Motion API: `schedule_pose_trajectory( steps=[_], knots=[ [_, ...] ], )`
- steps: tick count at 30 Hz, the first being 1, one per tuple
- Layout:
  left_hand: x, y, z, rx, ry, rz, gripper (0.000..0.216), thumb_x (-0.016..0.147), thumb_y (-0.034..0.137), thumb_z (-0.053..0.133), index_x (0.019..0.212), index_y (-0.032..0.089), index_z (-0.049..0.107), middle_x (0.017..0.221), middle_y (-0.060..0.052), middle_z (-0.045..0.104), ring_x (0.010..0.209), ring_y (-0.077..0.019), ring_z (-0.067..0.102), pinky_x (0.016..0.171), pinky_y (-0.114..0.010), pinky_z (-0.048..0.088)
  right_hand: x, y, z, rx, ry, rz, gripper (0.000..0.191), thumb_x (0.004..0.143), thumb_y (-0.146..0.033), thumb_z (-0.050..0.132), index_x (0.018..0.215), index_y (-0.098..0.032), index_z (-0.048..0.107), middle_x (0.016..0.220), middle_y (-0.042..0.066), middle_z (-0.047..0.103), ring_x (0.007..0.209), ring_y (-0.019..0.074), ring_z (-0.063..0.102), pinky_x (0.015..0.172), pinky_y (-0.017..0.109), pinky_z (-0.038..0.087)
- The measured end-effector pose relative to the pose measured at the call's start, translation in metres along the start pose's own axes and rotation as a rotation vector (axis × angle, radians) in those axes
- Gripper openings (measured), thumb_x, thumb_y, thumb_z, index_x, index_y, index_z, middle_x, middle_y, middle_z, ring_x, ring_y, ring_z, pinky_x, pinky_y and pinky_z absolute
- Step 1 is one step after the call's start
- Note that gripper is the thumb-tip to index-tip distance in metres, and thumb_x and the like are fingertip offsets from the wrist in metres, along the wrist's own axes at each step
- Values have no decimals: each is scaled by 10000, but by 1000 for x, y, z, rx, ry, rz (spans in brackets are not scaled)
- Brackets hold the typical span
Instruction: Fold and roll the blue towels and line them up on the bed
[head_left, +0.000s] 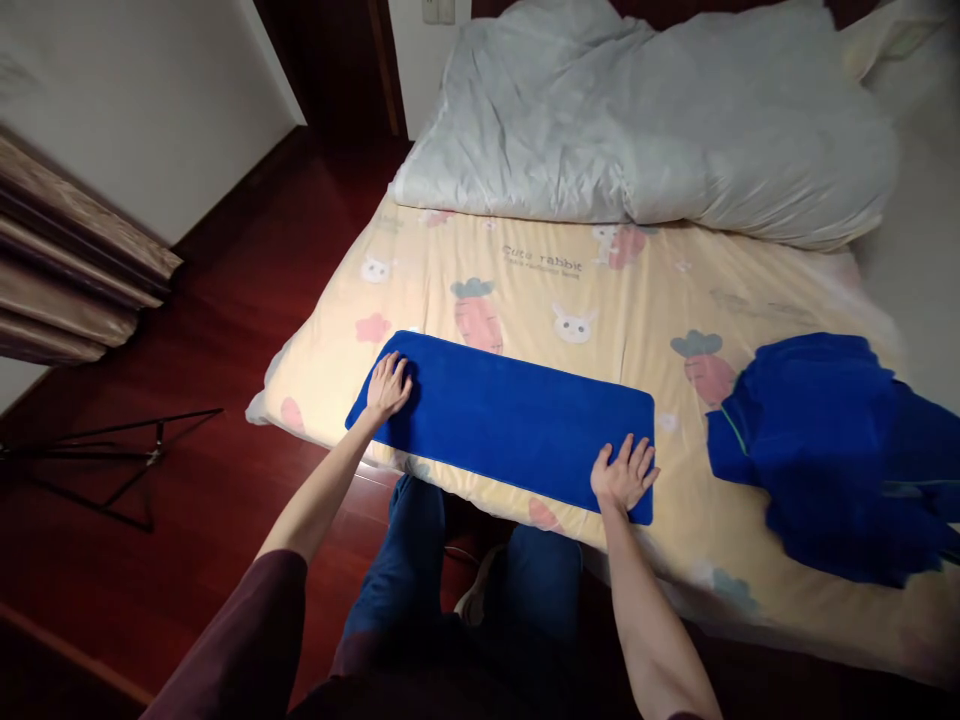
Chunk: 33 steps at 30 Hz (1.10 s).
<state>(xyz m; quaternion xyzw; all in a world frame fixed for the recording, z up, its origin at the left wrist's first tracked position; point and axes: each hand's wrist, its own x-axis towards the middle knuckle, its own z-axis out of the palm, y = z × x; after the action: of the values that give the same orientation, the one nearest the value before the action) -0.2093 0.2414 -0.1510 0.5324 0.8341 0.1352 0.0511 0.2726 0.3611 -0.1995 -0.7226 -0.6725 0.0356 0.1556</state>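
Note:
A blue towel [510, 415], folded into a long flat strip, lies across the near edge of the bed [525, 290]. My left hand [388, 386] rests palm down on its left end, fingers a little spread. At the towel's right end, my right hand [624, 472] lies flat on the near corner with the fingers apart. Neither hand grips anything. The bed has a pale yellow sheet printed with carrots and rabbits.
A crumpled pile of blue cloth [832, 455] lies on the bed to the right. A grey-white duvet [637, 120] is bunched at the far end. Dark red wooden floor, a black tripod stand [112, 465] and curtains [67, 270] are at the left.

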Motion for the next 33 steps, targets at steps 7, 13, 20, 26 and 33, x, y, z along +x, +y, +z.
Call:
schedule_pose_trajectory(
  steps=[7, 13, 20, 26, 33],
  knots=[
    [67, -13, 18, -2, -155, -92, 740, 1000, 465, 365, 1588, 15, 345, 1689, -213, 259, 1594, -337, 171, 1294, -515, 151, 2, 3, 5, -26, 28, -11, 640, 1032, -379, 291, 1593, -94, 409, 1663, 204, 332, 1570, 330, 263, 1256, 617, 205],
    [73, -12, 25, 42, -78, -99, 792, 996, 515, 349, 1614, 22, 295, 1704, -207, 213, 1579, -362, 184, 1270, -549, 174, 5, 6, 9, -33, -3, -1, 634, 1031, -349, 295, 1608, -98, 377, 1683, 195, 290, 1582, 326, 226, 1256, 630, 184],
    [76, -5, 18, 63, -52, -103, 773, 975, 535, 423, 1588, 66, 383, 1676, -211, 287, 1531, -411, 253, 1237, -584, 231, 7, 4, 8, -64, -5, 5, 635, 1046, -376, 267, 1600, -94, 392, 1690, 170, 286, 1586, 301, 221, 1276, 580, 166],
    [13, -19, 12, -42, 7, -83, 686, 1017, 488, 363, 1596, 120, 390, 1707, -157, 239, 1588, -352, 163, 1286, -572, 139, 9, 2, 5, -104, -41, 16, 642, 1059, -394, 240, 1615, -98, 363, 1701, 157, 260, 1592, 293, 201, 1280, 565, 163],
    [-52, -45, 9, -45, 108, -196, 649, 1040, 447, 289, 1607, 145, 381, 1697, -139, 281, 1593, -302, 192, 1304, -547, 112, 11, 3, 7, -114, -88, 29, 646, 1053, -375, 228, 1645, -125, 291, 1720, 149, 202, 1604, 284, 146, 1278, 589, 146]
  ],
)
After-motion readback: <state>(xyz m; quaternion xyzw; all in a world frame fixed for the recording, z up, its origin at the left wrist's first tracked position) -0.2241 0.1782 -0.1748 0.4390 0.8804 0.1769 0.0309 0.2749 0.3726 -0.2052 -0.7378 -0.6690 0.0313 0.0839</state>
